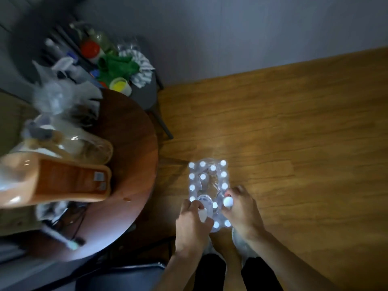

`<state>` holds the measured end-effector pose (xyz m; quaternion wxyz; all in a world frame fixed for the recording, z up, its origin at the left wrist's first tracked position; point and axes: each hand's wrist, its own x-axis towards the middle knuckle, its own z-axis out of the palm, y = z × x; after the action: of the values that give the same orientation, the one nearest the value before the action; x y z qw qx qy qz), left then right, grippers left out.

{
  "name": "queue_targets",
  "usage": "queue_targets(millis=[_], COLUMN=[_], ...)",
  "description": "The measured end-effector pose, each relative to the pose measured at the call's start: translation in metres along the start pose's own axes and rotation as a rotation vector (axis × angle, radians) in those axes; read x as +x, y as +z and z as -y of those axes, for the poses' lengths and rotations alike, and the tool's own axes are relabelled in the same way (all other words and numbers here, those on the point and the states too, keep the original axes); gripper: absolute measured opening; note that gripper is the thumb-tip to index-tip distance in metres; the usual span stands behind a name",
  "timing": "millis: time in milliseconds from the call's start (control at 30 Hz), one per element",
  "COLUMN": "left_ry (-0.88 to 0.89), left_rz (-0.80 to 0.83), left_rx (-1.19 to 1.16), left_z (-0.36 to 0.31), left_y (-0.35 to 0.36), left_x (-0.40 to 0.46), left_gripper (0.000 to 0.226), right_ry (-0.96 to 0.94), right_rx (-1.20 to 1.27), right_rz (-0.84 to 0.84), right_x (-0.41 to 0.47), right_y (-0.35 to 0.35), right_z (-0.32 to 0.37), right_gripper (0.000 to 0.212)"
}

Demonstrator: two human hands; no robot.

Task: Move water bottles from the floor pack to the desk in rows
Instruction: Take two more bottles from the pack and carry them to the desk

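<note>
Both hands reach down into the floor pack, the left hand and right hand each gripping an upright bottle by its neck, with the cluttered worktop up to the left, nearer the left hand.

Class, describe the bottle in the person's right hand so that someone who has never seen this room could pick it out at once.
Start at the wooden floor right of the round table, where a plastic-wrapped pack of water bottles sits. At its near right side, the right hand grips one bottle by the neck. Unlike its neighbours, its white cap looks larger and pokes out between the fingers.
</note>
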<state>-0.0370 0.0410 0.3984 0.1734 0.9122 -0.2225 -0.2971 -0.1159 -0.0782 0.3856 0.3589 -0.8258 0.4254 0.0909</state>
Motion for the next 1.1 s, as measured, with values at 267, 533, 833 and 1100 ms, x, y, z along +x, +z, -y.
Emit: queue_targets(millis=[267,533,833,1100], left_ry=[-0.035,-0.258,-0.582,-0.887], left_rz=[-0.085,-0.306,-0.586,-0.805], left_rx=[-0.076,-0.246,-0.381,-0.504], left_z=[-0.061,-0.077,-0.054,-0.016], left_y=[-0.071,-0.095,-0.102,-0.084], left_x=[-0.107,-0.216,-0.339,-0.462], left_gripper=[0.030,0.030,0.034,0.023], right_ry=[-0.177,-0.447,-0.777,-1.010], right_rx=[-0.081,-0.191,-0.329,-0.415], right_rz=[0.034,0.099,0.231,0.389], right_x=[-0.102,-0.171,-0.256,-0.349], right_y=[-0.097,-0.144,-0.131,-0.074], right_z=[0.048,0.073,0.104,0.122], right_gripper=[0.029,0.031,0.035,0.023])
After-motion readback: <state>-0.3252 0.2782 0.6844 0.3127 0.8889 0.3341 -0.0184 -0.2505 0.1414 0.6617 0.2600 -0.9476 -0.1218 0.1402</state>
